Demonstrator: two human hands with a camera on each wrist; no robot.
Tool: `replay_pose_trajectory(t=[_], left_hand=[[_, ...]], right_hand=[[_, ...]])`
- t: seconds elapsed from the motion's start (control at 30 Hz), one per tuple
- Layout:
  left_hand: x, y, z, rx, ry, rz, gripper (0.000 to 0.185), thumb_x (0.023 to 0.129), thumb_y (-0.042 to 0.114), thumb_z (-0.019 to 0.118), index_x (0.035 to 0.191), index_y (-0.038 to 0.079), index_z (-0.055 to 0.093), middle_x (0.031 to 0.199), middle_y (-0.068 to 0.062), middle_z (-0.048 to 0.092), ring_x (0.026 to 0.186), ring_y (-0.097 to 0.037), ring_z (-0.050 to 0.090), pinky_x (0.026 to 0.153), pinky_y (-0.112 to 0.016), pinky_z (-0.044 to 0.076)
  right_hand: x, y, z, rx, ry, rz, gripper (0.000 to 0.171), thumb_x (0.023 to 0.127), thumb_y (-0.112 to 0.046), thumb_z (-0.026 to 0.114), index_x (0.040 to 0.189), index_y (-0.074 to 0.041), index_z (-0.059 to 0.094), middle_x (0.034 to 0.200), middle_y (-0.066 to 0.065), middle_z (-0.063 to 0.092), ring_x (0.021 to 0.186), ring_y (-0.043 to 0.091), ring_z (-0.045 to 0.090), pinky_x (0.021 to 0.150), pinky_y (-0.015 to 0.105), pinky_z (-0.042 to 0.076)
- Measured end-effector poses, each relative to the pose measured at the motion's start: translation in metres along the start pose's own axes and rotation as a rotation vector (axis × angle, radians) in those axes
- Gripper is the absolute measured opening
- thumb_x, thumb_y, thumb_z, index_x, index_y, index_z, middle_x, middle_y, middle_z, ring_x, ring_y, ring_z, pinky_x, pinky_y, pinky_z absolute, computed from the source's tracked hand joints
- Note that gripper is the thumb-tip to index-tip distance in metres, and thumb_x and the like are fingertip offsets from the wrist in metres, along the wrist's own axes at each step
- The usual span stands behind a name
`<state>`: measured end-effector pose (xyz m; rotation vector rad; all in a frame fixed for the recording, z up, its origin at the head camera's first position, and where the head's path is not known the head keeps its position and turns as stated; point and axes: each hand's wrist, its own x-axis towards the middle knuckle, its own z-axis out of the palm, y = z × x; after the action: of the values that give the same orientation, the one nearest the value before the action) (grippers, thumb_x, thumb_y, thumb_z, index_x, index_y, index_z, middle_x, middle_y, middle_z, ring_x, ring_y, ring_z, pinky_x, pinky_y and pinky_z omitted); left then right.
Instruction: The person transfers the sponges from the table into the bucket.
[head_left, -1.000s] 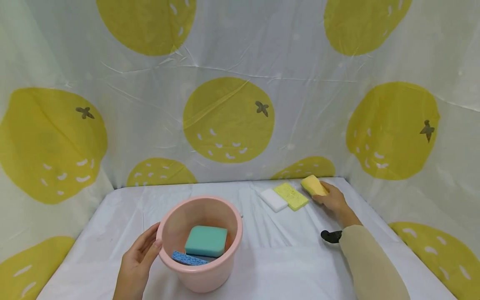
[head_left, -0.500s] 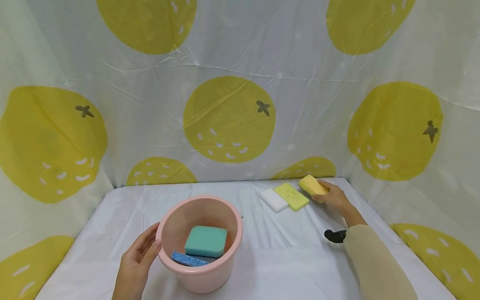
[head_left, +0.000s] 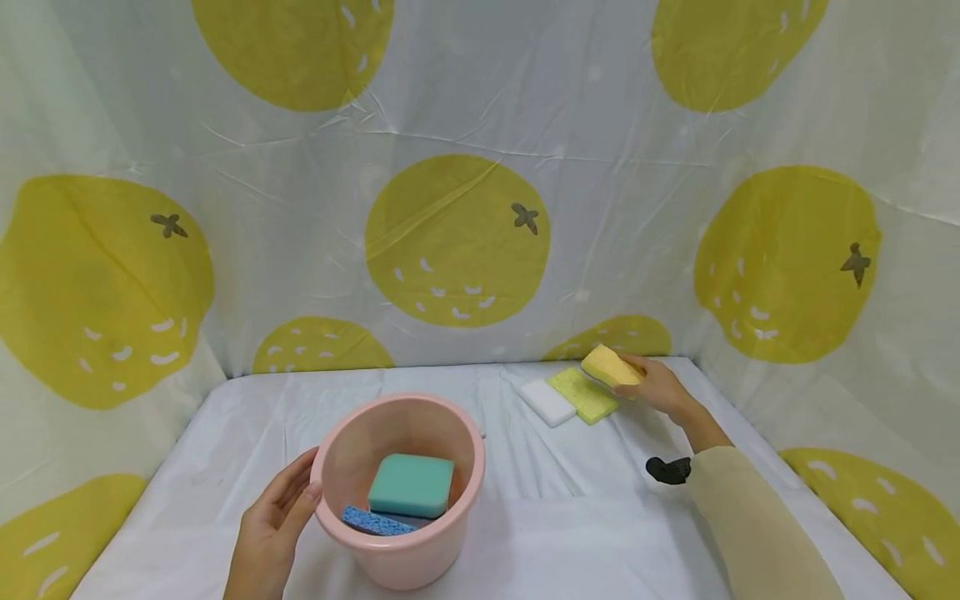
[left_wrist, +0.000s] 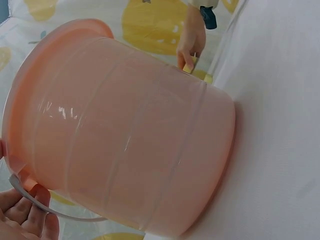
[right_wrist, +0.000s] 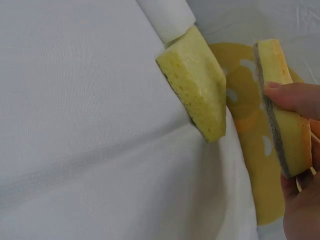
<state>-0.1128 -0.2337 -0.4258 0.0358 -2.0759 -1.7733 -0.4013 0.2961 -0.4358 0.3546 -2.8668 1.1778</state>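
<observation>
My right hand [head_left: 663, 390] pinches a yellow sponge [head_left: 607, 365] between thumb and fingers, raised off the cloth. In the right wrist view this sponge [right_wrist: 285, 120] shows a thin grey scouring layer on one side. Just left of it lies a flat yellow-green sponge [head_left: 580, 395], touching a white sponge [head_left: 547, 403]. My left hand [head_left: 272, 518] holds the rim of a pink bucket [head_left: 416, 560], thumb over the edge and fingers outside, beside the bucket's handle [left_wrist: 60, 214]. Inside the bucket rest a teal sponge [head_left: 411, 483] and a speckled blue sponge [head_left: 375, 522].
A white cloth [head_left: 562, 533] with creases covers the table. Behind and at both sides hangs a white curtain [head_left: 300, 233] printed with large yellow fruit. A black strap [head_left: 667, 471] sticks out at my right sleeve.
My right hand has moved the yellow sponge left and slightly up, so it now overlaps the yellow-green sponge in the head view. My left hand and the bucket have stayed in place.
</observation>
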Motion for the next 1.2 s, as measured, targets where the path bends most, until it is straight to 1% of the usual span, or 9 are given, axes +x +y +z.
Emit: replay_pose_trajectory(t=[0.27, 0.57, 0.83, 1.07, 1.2], left_hand=[[0.000, 0.001, 0.000, 0.020, -0.002, -0.007, 0.047, 0.108, 0.023, 0.060, 0.149, 0.001, 0.051, 0.134, 0.010, 0.061, 0.119, 0.006, 0.057, 0.093, -0.012, 0.048], [0.000, -0.002, 0.000, -0.016, -0.005, 0.012, 0.047, 0.108, 0.018, 0.060, 0.149, -0.002, 0.051, 0.133, 0.011, 0.062, 0.120, 0.004, 0.058, 0.094, -0.013, 0.048], [0.000, 0.000, 0.000, -0.003, -0.001, -0.007, 0.047, 0.108, 0.021, 0.061, 0.149, 0.001, 0.052, 0.136, 0.006, 0.061, 0.120, 0.004, 0.058, 0.094, -0.013, 0.048], [0.000, 0.000, 0.000, -0.009, 0.003, 0.002, 0.047, 0.107, 0.020, 0.061, 0.149, 0.000, 0.052, 0.134, 0.008, 0.062, 0.120, 0.003, 0.059, 0.094, -0.013, 0.048], [0.000, 0.000, 0.001, -0.014, 0.001, 0.004, 0.047, 0.107, 0.020, 0.060, 0.149, 0.000, 0.052, 0.134, 0.007, 0.062, 0.120, 0.003, 0.058, 0.094, -0.013, 0.048]], right_hand=[[0.002, -0.015, 0.001, 0.009, -0.006, -0.029, 0.084, 0.093, -0.027, 0.079, 0.159, 0.000, 0.035, 0.156, 0.030, 0.038, 0.122, 0.041, 0.050, 0.096, 0.053, 0.044], [0.004, -0.031, 0.004, 0.039, -0.012, -0.079, 0.081, 0.093, -0.022, 0.079, 0.159, -0.002, 0.038, 0.156, 0.027, 0.040, 0.125, 0.039, 0.049, 0.100, 0.053, 0.042], [0.004, -0.049, 0.003, 0.043, -0.026, -0.100, 0.080, 0.094, -0.024, 0.079, 0.159, -0.003, 0.038, 0.154, 0.027, 0.042, 0.122, 0.039, 0.051, 0.098, 0.052, 0.044], [0.005, -0.059, 0.004, 0.058, -0.041, -0.138, 0.078, 0.094, -0.020, 0.079, 0.158, -0.001, 0.040, 0.154, 0.026, 0.042, 0.121, 0.038, 0.051, 0.098, 0.051, 0.044], [0.005, -0.063, 0.006, 0.058, -0.045, -0.151, 0.077, 0.093, -0.019, 0.080, 0.157, -0.001, 0.041, 0.154, 0.026, 0.043, 0.121, 0.038, 0.051, 0.099, 0.052, 0.043]])
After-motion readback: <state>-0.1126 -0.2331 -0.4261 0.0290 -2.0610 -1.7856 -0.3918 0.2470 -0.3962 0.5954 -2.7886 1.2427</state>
